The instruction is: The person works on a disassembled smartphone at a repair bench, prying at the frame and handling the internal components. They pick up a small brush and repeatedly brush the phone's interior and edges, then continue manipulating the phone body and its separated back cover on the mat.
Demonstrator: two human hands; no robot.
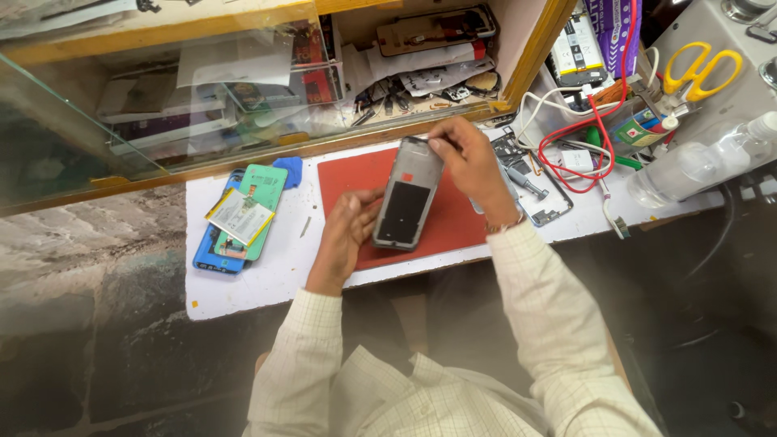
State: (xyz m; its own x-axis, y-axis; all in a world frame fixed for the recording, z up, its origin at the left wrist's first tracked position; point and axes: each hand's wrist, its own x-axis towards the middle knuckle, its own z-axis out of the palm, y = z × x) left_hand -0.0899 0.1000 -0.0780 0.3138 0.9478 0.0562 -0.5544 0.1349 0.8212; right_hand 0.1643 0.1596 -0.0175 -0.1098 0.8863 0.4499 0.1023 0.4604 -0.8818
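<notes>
My left hand (344,236) grips the lower left side of an opened phone body (407,193), a grey frame with a black panel inside, tilted above a red work mat (356,174). At the phone's top edge my right hand (472,164) pinches a thin metal tool (435,141) whose tip touches the frame. Both sleeves are pale checked cloth.
Left of the mat lie a blue phone shell (212,252), a green circuit part (263,190) and a flat white battery (239,217). Right of it are a screwdriver (524,180), a phone frame (544,206), red cable (584,133), yellow scissors (698,68) and a clear bottle (696,166). A glass cabinet (162,97) stands behind.
</notes>
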